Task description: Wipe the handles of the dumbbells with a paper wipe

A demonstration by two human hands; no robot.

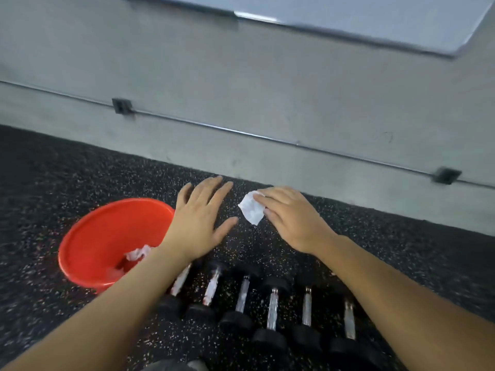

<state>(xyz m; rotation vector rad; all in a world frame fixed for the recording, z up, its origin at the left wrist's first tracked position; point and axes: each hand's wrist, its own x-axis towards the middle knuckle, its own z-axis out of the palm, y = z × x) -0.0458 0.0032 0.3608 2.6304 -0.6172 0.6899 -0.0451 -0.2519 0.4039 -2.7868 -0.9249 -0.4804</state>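
Several black dumbbells point(272, 309) with shiny metal handles lie side by side in a row on the speckled rubber floor, near the bottom of the head view. My right hand point(292, 218) is held above the floor beyond the row and grips a crumpled white paper wipe point(251, 211) between its fingertips. My left hand point(201, 218) hovers palm down with its fingers spread and holds nothing. It sits just left of the wipe, beside the red bucket's rim. Both forearms cross over the ends of the row and hide parts of the outer dumbbells.
A red plastic bucket point(88, 253) stands on the floor at the left with crumpled used wipes point(136, 254) inside. A grey wall with a thin conduit point(241, 133) and two small boxes runs behind the floor strip.
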